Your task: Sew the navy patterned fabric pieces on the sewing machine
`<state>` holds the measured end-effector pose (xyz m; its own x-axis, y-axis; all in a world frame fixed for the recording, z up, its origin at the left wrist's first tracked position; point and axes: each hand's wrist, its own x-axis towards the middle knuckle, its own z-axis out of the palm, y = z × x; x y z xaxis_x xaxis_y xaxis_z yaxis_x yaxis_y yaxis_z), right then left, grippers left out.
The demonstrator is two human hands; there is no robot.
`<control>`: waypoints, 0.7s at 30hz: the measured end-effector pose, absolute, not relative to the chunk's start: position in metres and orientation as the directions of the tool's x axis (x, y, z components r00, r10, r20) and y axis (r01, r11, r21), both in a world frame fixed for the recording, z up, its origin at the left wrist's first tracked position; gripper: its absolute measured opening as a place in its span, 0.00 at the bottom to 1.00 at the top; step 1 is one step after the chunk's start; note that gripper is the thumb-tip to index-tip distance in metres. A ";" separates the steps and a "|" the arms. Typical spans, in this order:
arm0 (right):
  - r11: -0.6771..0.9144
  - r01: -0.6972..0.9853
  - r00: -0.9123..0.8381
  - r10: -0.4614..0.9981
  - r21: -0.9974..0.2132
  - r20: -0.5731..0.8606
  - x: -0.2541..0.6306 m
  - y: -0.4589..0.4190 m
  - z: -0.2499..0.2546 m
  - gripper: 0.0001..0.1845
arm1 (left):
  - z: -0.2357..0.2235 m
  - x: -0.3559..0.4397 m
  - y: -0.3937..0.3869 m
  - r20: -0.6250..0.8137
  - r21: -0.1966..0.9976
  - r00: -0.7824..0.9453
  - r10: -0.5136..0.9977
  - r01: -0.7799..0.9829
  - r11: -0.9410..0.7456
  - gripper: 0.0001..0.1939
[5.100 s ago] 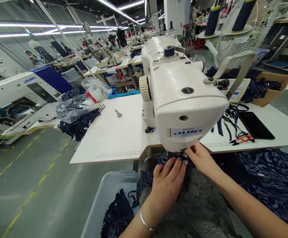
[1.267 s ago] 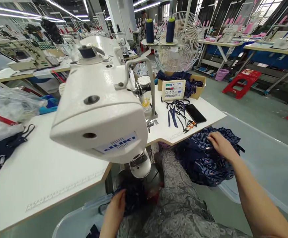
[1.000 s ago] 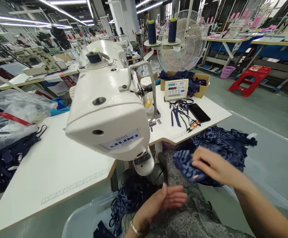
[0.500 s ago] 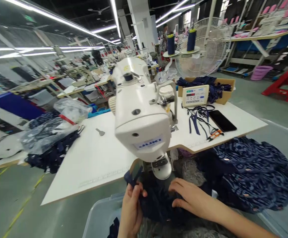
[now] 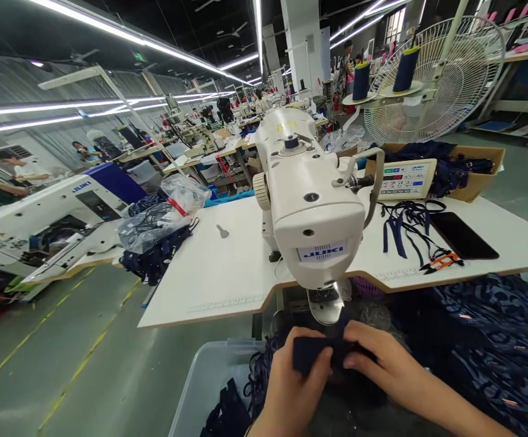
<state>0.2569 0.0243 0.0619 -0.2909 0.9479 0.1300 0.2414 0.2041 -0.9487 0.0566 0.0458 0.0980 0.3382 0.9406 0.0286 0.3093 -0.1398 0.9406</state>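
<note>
Just below the front end of a white JUKI sewing machine (image 5: 314,224), both hands are on dark navy fabric (image 5: 308,354). My left hand (image 5: 294,382) pinches a folded flap of it between thumb and fingers. To its right, my right hand (image 5: 377,355) grips the same dark material, its thumb and fingertips close together. The cloth's lower part blends into the dark area beneath, so its full shape is hidden. The machine's metal plate (image 5: 326,308) sits right above the hands.
A white tabletop (image 5: 227,267) surrounds the machine, with a phone (image 5: 464,235), orange thread snips (image 5: 443,262) and a control panel (image 5: 405,180). Patterned navy fabric (image 5: 510,340) is heaped at right. A translucent bin (image 5: 195,376) stands below left. Bagged pieces (image 5: 150,227) lie at left.
The view has swung left, so the machine appears farther right. My hands have come closer together, and my right hand has gone from loosely resting on the fabric to gripping it.
</note>
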 end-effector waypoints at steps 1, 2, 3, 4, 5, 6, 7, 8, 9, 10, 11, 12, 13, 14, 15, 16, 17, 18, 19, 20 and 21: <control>0.175 0.236 -0.271 0.957 -0.956 0.108 0.262 0.023 0.064 0.10 | 0.099 0.061 0.046 -0.023 0.955 0.355 0.934 0.284 -0.084 0.08; 0.145 0.234 -0.247 0.965 -0.961 0.085 0.266 0.023 0.066 0.11 | 0.100 0.066 0.048 -0.064 0.965 0.376 0.924 0.260 -0.039 0.08; 0.116 0.244 -0.217 0.974 -0.963 0.062 0.269 0.023 0.068 0.11 | 0.101 0.070 0.049 -0.097 0.970 0.391 0.915 0.242 0.000 0.08; 0.093 0.264 -0.180 0.983 -0.960 0.046 0.271 0.025 0.070 0.12 | 0.101 0.074 0.052 -0.117 0.973 0.395 0.911 0.231 0.025 0.09; 0.079 0.292 -0.140 0.989 -0.953 0.039 0.272 0.027 0.072 0.13 | 0.100 0.078 0.055 -0.118 0.973 0.388 0.914 0.229 0.029 0.11; 0.067 0.322 -0.095 0.995 -0.944 0.038 0.273 0.031 0.072 0.14 | 0.098 0.080 0.058 -0.101 0.970 0.372 0.923 0.244 0.007 0.15; 0.056 0.350 -0.053 0.998 -0.935 0.040 0.273 0.035 0.072 0.14 | 0.095 0.082 0.061 -0.058 0.958 0.345 0.937 0.282 -0.044 0.18; 0.044 0.372 -0.023 0.999 -0.927 0.039 0.274 0.040 0.071 0.14 | 0.091 0.082 0.064 0.016 0.931 0.308 0.951 0.342 -0.127 0.21; 0.037 0.393 -0.009 0.999 -0.919 0.036 0.274 0.045 0.069 0.14 | 0.087 0.082 0.067 0.132 0.877 0.267 0.955 0.418 -0.238 0.21; 0.034 0.416 -0.007 0.999 -0.909 0.035 0.275 0.050 0.066 0.14 | 0.083 0.081 0.069 0.279 0.787 0.229 0.933 0.503 -0.358 0.21; 0.033 0.440 -0.010 0.999 -0.897 0.032 0.275 0.054 0.063 0.15 | 0.080 0.080 0.071 0.433 0.660 0.217 0.875 0.585 -0.471 0.21; 0.034 0.459 -0.015 0.999 -0.888 0.031 0.276 0.059 0.060 0.15 | 0.077 0.078 0.072 0.562 0.512 0.246 0.790 0.647 -0.566 0.20; 0.039 0.472 -0.019 0.999 -0.881 0.035 0.276 0.063 0.057 0.15 | 0.075 0.076 0.074 0.641 0.363 0.321 0.697 0.674 -0.644 0.19; 0.046 0.477 -0.022 0.999 -0.878 0.040 0.276 0.066 0.055 0.15 | 0.073 0.075 0.075 0.658 0.232 0.428 0.619 0.667 -0.708 0.18; 0.052 0.474 -0.026 0.999 -0.879 0.045 0.276 0.069 0.052 0.15 | 0.071 0.074 0.076 0.628 0.135 0.536 0.564 0.639 -0.757 0.17; 0.057 0.465 -0.027 0.998 -0.884 0.050 0.276 0.070 0.051 0.14 | 0.069 0.074 0.077 0.569 0.070 0.627 0.531 0.607 -0.791 0.16; 0.061 0.449 -0.025 0.998 -0.892 0.055 0.276 0.072 0.049 0.13 | 0.067 0.073 0.077 0.507 0.028 0.691 0.516 0.585 -0.811 0.16; 0.066 0.428 -0.015 0.998 -0.902 0.066 0.276 0.072 0.048 0.13 | 0.063 0.073 0.078 0.461 0.000 0.722 0.515 0.581 -0.814 0.16; 0.072 0.405 -0.001 0.997 -0.912 0.079 0.277 0.072 0.047 0.12 | 0.059 0.073 0.078 0.435 -0.025 0.732 0.525 0.593 -0.805 0.16; 0.083 0.385 0.014 0.995 -0.919 0.096 0.277 0.071 0.046 0.12 | 0.054 0.072 0.079 0.429 -0.048 0.729 0.534 0.609 -0.792 0.17; 0.098 0.374 0.025 0.993 -0.922 0.116 0.278 0.070 0.045 0.13 | 0.050 0.072 0.079 0.428 -0.069 0.727 0.537 0.619 -0.782 0.17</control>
<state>0.2783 0.0703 0.0446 0.0252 0.9930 0.1158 0.3743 0.0980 -0.9221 0.0716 0.0787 0.0500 0.7265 0.5372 0.4285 0.6192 -0.7822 -0.0692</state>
